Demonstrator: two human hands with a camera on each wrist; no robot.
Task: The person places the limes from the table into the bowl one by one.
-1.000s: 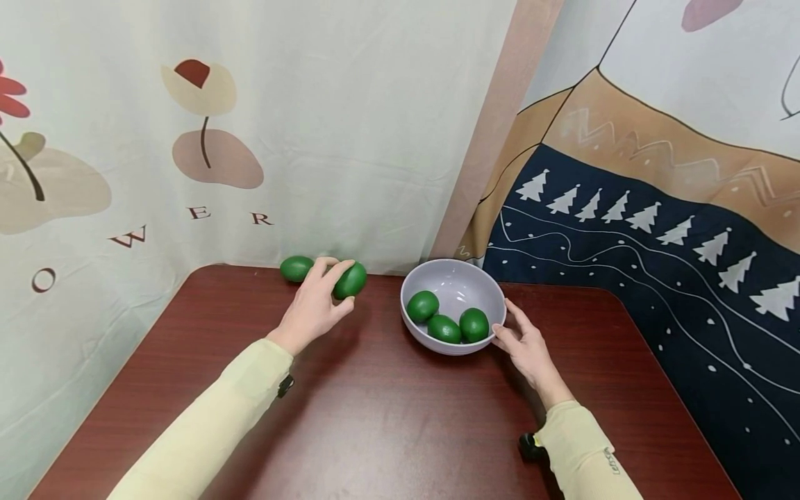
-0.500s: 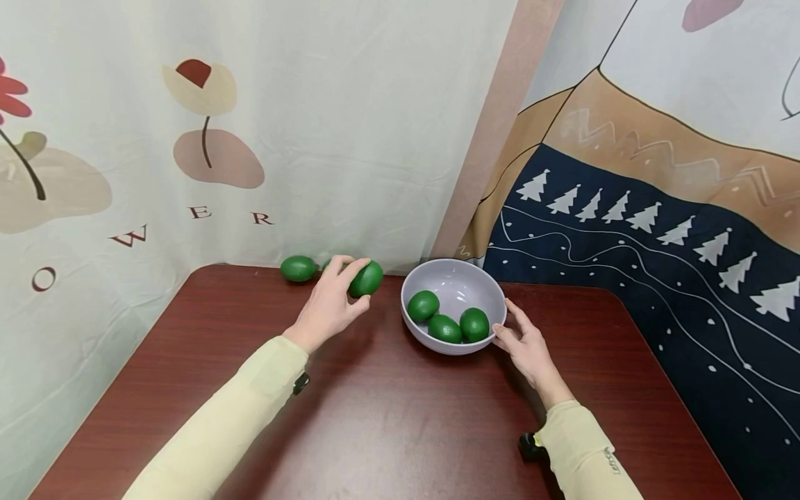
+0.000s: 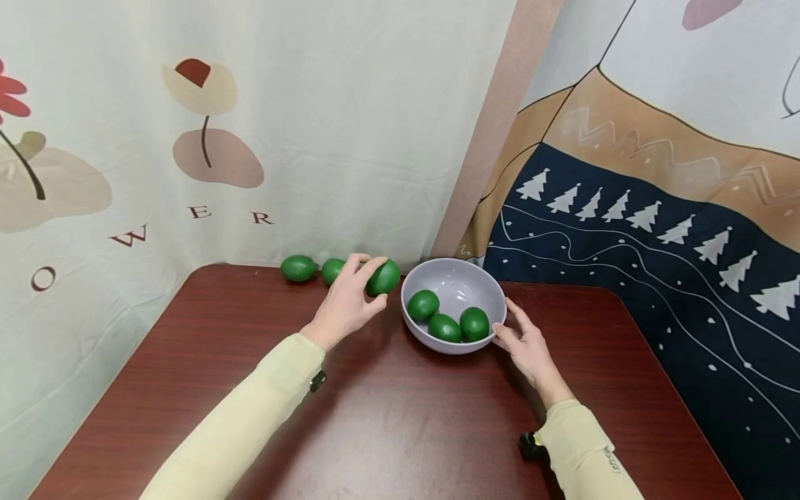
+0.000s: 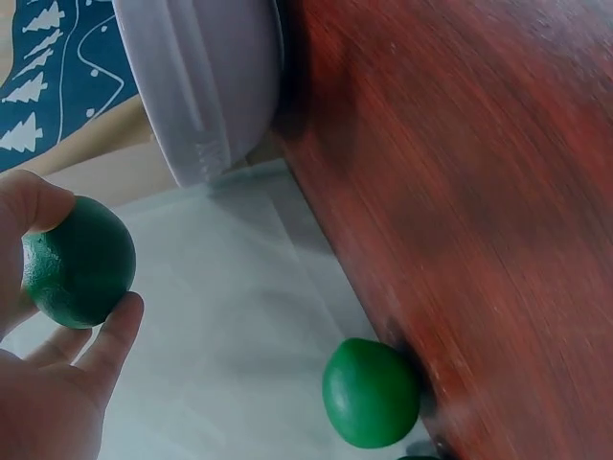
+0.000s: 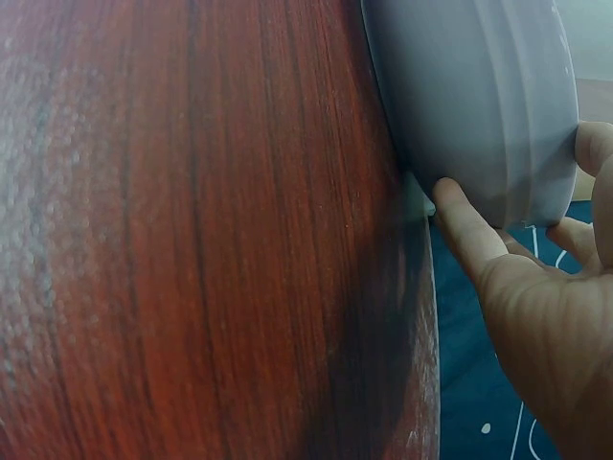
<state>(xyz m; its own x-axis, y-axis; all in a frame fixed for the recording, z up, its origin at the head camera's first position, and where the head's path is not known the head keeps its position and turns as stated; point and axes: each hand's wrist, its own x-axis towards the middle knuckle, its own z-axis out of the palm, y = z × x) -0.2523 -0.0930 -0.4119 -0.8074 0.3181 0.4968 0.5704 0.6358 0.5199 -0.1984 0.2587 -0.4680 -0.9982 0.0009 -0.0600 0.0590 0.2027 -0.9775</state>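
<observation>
My left hand [image 3: 350,305] pinches a green lime [image 3: 383,278] between thumb and fingers, just left of the bowl's rim. In the left wrist view, the held lime [image 4: 91,264] is raised off the table, thumb above and fingers below it. The light purple bowl [image 3: 453,347] stands upright with three limes inside, one of them a lime [image 3: 423,305] at its left wall. My right hand [image 3: 528,351] holds the bowl at its right side, thumb at the rim and fingertips against the outer wall [image 5: 479,105].
Two more limes lie along the table's back edge: one lime [image 3: 298,268] further left, another lime [image 3: 332,271] partly behind my left hand. The dark red wooden table [image 3: 400,417] backs onto a pale curtain [image 3: 350,139] and a printed navy cloth [image 3: 594,243].
My left hand has moved right with the lime, toward the bowl. The second lime on the table has come into sight behind it. My right hand and the bowl have stayed put.
</observation>
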